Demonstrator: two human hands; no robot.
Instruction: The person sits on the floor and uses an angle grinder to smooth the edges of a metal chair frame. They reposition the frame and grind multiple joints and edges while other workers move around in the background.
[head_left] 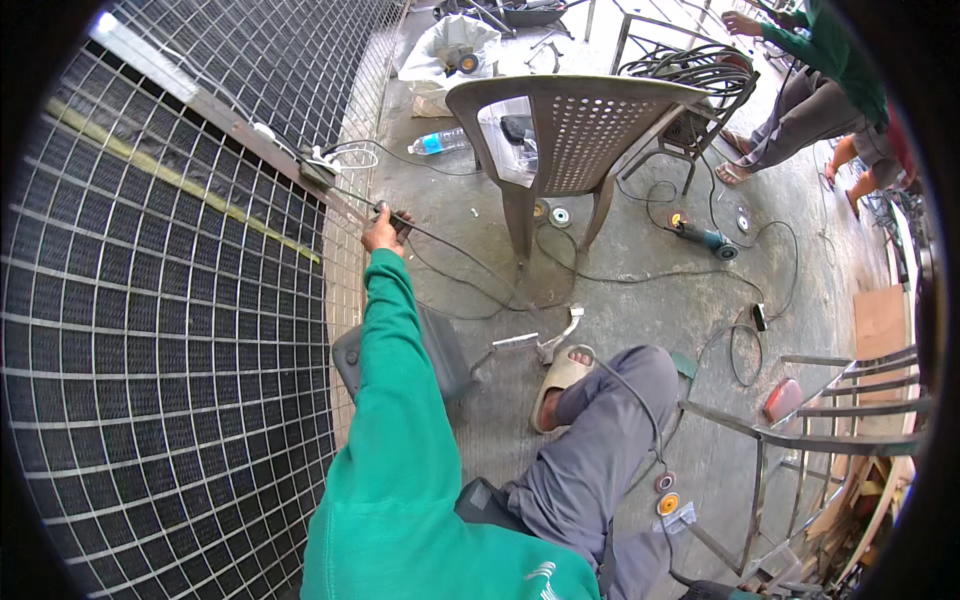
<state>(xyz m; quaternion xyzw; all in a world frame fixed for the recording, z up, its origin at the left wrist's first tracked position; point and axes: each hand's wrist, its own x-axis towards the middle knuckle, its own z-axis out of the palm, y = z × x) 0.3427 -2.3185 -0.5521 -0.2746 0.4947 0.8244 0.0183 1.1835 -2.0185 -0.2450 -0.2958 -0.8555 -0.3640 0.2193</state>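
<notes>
My left hand, at the end of a green sleeve, reaches out to the wire mesh panel on the left. Its fingers are closed round a dark power cable, which trails off across the floor to the right. Just beyond the fingers, a dark socket or plug piece rests by the metal bar of the mesh, with white cord loops beside it. Whether the cable in my hand joins that piece is hard to make out. Below my forearm stands a grey plastic case. My right hand is out of the picture.
A brown plastic chair stands ahead, near a water bottle. An angle grinder and loose cables lie to the right. Welded metal frames stand nearer right. Another person works at the far right.
</notes>
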